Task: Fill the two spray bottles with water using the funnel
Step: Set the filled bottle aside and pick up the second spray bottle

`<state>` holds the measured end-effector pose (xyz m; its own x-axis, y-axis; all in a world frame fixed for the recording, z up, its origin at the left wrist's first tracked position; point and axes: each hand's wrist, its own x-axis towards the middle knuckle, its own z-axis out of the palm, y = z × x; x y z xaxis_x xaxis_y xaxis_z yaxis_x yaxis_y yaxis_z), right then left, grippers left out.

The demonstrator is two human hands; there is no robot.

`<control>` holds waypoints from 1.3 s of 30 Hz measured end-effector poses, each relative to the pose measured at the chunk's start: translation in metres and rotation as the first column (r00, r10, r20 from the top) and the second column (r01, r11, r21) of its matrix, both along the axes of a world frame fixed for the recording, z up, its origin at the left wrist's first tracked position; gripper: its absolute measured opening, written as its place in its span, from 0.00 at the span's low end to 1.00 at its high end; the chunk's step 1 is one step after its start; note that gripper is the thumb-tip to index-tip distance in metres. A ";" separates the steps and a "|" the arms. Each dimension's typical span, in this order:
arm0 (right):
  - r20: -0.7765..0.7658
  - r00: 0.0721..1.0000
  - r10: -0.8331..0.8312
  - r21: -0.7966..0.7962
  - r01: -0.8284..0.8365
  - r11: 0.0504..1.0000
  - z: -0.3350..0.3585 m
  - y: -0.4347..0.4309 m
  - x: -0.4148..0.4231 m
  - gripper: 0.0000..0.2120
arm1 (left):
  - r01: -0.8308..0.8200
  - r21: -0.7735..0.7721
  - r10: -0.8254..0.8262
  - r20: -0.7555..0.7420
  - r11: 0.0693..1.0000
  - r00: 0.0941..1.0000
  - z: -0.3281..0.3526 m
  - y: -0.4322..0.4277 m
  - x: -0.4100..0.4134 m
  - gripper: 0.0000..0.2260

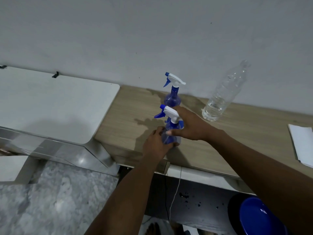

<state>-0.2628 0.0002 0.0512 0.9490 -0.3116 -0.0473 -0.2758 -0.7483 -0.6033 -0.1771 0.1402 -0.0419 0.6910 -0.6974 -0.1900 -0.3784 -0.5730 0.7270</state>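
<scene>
Surface: wooden tabletop (237, 133) is running along a pale wall, touching a white panel (55, 102) on its left.
Near spray bottle (171, 128): is standing upright by the table's front edge, trigger head on.
Left hand (155, 145): is wrapping around its lower body.
Right hand (189, 126): is gripping its neck between thumb and fingers.
Far spray bottle (172, 97): is standing just behind, untouched.
Clear water bottle (221, 97): is standing to the right, partly filled.
Paper (303, 143): is lying at the far right.
</scene>
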 end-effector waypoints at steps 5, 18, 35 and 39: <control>0.153 0.969 -0.193 0.048 0.188 0.981 -0.014 0.016 0.003 0.17 | -0.023 0.039 0.024 -0.013 0.999 1.000 -0.001 -0.003 0.000 0.39; 0.084 0.876 -0.475 0.744 0.262 0.615 0.002 0.025 0.011 0.14 | -0.010 0.074 0.011 -0.014 0.997 1.000 -0.002 -0.007 0.001 0.42; 0.175 0.932 -0.319 0.275 0.265 0.924 -0.010 0.023 0.011 0.18 | -0.021 0.015 0.022 -0.075 1.000 0.997 -0.005 -0.005 0.002 0.40; 0.189 0.928 -0.321 0.507 0.188 0.841 -0.006 0.020 0.009 0.19 | -0.021 0.021 0.022 -0.062 1.000 0.998 -0.004 -0.005 0.003 0.40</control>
